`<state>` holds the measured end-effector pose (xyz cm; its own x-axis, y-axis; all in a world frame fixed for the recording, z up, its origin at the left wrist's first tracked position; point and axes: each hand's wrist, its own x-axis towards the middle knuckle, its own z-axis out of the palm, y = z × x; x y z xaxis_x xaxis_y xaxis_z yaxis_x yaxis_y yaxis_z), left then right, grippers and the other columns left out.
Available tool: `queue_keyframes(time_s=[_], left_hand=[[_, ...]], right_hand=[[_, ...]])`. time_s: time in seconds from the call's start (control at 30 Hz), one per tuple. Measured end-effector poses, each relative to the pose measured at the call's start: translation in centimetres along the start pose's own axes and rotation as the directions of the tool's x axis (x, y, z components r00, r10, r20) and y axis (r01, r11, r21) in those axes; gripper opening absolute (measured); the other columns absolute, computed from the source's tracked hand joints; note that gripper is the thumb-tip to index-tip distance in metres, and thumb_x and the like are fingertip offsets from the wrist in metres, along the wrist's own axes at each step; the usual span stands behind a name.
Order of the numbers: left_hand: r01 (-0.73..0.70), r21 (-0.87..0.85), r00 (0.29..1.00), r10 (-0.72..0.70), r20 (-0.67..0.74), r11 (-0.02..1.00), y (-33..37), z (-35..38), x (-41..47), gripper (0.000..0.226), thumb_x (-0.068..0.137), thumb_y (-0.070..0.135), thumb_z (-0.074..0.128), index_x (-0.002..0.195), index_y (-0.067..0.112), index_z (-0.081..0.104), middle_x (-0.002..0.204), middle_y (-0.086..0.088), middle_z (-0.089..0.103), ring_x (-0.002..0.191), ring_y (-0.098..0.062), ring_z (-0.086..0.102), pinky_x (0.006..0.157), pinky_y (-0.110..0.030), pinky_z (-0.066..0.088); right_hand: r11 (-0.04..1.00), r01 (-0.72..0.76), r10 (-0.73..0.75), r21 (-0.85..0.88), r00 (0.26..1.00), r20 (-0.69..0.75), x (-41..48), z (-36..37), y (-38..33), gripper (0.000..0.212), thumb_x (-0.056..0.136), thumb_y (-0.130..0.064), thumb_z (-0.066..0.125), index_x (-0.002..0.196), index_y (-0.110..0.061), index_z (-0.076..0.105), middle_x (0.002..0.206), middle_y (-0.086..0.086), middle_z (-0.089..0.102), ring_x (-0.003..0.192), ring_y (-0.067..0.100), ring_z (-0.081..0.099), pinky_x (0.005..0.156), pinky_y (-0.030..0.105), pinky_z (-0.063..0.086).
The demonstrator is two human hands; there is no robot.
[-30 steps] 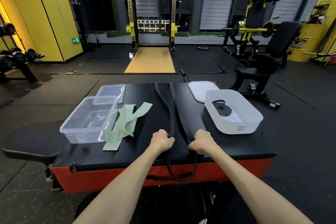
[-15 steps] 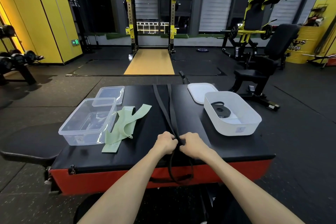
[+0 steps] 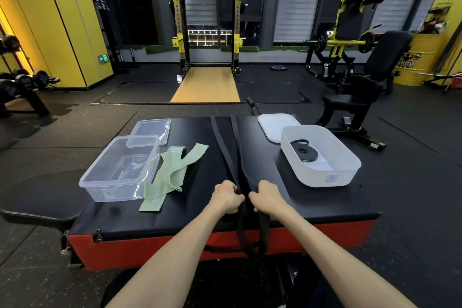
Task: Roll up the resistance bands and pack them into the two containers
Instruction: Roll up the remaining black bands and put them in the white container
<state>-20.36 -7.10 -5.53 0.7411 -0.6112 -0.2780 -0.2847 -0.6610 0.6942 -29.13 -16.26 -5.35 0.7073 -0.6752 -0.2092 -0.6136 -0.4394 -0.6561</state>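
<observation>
Hands: both gripped the same band, the left hand [image 3: 226,196] and the right hand [image 3: 266,196] almost touching, fingers curled round it, knuckles up.
Black band: the black band [image 3: 225,150] lay in two long strands down the middle of the pad, running from the far edge to the hands; its near end hung as a loop over the near edge.
Green band: the green band [image 3: 172,172] lay loose and crumpled left of the hands, touching the clear container.
Clear container: the clear container [image 3: 112,194] stood on the left of the pad, with its clear lid [image 3: 150,130] just beyond it.
White container: the white container [image 3: 325,177] stood on the right, with a rolled band [image 3: 303,151], black, lying inside it.
White lid: the white lid [image 3: 272,125] lay flat at the far side of the white container, partly behind it.
Pad: the pad [image 3: 312,207] had a black top and a red side facing the person.
Far room: a squat rack [image 3: 207,20] stood straight ahead over a wooden strip [image 3: 206,85]; a yellow drum [image 3: 415,57] stood far right and dumbbells [image 3: 22,80] far left.
</observation>
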Motion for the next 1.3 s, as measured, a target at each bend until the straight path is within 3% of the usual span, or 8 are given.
queue_keyframes(time_s=[0.17, 0.27, 0.37, 0.43, 0.53, 0.67, 0.87, 1.3], left_hand=[[-0.004, 0.015, 1.000, 0.004, 0.007, 1.000, -0.2, -0.1, 0.4, 0.011, 0.084, 0.022, 0.062, 0.087, 0.019, 0.051, 0.106, -0.008, 0.059, 0.078, -0.024, 0.064, 0.071, -0.030, 0.053], [-0.006, -0.026, 1.000, 0.006, -0.013, 1.000, -0.4, 0.0, 0.7, 0.013, 0.085, 0.020, 0.062, 0.094, 0.019, 0.053, 0.105, -0.005, 0.055, 0.071, -0.023, 0.066, 0.073, -0.031, 0.056], [-0.017, -0.043, 0.999, 0.015, -0.045, 0.999, -0.5, 0.2, 0.8, 0.026, 0.084, 0.020, 0.062, 0.110, 0.015, 0.058, 0.110, -0.005, 0.056, 0.062, -0.018, 0.067, 0.060, -0.023, 0.054], [-0.042, -0.046, 0.997, 0.039, -0.062, 0.998, -0.5, 0.4, 0.8, 0.016, 0.082, 0.018, 0.061, 0.098, 0.016, 0.061, 0.101, -0.005, 0.059, 0.050, -0.014, 0.063, 0.054, -0.021, 0.051], [-0.048, -0.098, 0.998, 0.044, -0.044, 0.994, -0.4, 0.6, 0.7, 0.006, 0.080, 0.017, 0.064, 0.083, 0.017, 0.059, 0.089, -0.006, 0.058, 0.048, -0.014, 0.060, 0.064, -0.028, 0.059], [-0.013, -0.229, 1.000, 0.014, 0.000, 0.973, -0.5, 0.9, 0.7, 0.022, 0.086, 0.024, 0.065, 0.107, 0.017, 0.063, 0.105, -0.005, 0.062, 0.065, -0.020, 0.070, 0.073, -0.031, 0.060], [0.033, -0.260, 0.999, -0.038, -0.012, 0.965, 0.0, 1.3, 0.8, 0.041, 0.085, 0.045, 0.064, 0.095, 0.005, 0.064, 0.101, -0.004, 0.064, 0.050, -0.013, 0.067, 0.062, -0.021, 0.057], [-0.027, -0.122, 0.993, 0.013, -0.117, 0.992, 0.7, 0.1, 1.2, 0.021, 0.079, 0.020, 0.062, 0.076, 0.002, 0.072, 0.074, -0.009, 0.071, 0.066, -0.018, 0.067, 0.054, -0.023, 0.050]], right_hand=[[0.968, -0.095, 0.115, 0.234, 0.991, -0.074, 0.5, 0.1, 0.6, 0.020, 0.087, -0.009, 0.035, 0.067, -0.012, 0.034, 0.070, 0.008, 0.046, 0.058, 0.021, 0.044, 0.048, 0.024, 0.032], [0.981, -0.072, 0.092, 0.179, 0.990, -0.109, 0.5, 0.1, 0.4, 0.027, 0.083, -0.006, 0.040, 0.063, -0.015, 0.025, 0.064, 0.001, 0.032, 0.054, 0.017, 0.027, 0.045, 0.026, 0.022], [0.997, -0.051, 0.060, 0.063, 0.986, -0.155, 0.3, 0.0, 0.2, 0.027, 0.079, -0.003, 0.046, 0.061, -0.018, 0.032, 0.063, 0.002, 0.034, 0.060, 0.024, 0.036, 0.049, 0.029, 0.025], [0.996, -0.037, 0.048, 0.084, 0.991, -0.128, 0.6, 0.0, 0.4, 0.018, 0.081, -0.002, 0.051, 0.085, -0.016, 0.062, 0.088, 0.006, 0.058, 0.087, 0.029, 0.056, 0.066, 0.024, 0.038], [0.995, -0.027, 0.035, 0.096, 0.996, -0.080, 0.9, 0.1, 1.1, 0.031, 0.082, -0.003, 0.059, 0.111, -0.010, 0.067, 0.119, 0.007, 0.062, 0.112, 0.022, 0.057, 0.082, 0.021, 0.043], [0.990, -0.006, 0.016, 0.141, 0.997, -0.073, 0.8, -0.2, 1.7, 0.020, 0.078, -0.008, 0.071, 0.098, -0.010, 0.070, 0.099, 0.006, 0.066, 0.087, 0.016, 0.060, 0.072, 0.021, 0.043], [0.982, 0.061, -0.059, 0.178, 0.998, -0.020, 0.1, -0.3, 1.6, 0.007, 0.076, -0.004, 0.065, 0.073, -0.009, 0.070, 0.061, -0.002, 0.057, 0.053, 0.008, 0.047, 0.050, 0.019, 0.038], [0.973, 0.144, -0.148, 0.181, 0.989, 0.009, -0.3, -0.1, 0.8, 0.016, 0.072, -0.018, 0.070, 0.076, -0.002, 0.069, 0.059, -0.001, 0.051, 0.056, 0.009, 0.040, 0.050, 0.017, 0.035]])
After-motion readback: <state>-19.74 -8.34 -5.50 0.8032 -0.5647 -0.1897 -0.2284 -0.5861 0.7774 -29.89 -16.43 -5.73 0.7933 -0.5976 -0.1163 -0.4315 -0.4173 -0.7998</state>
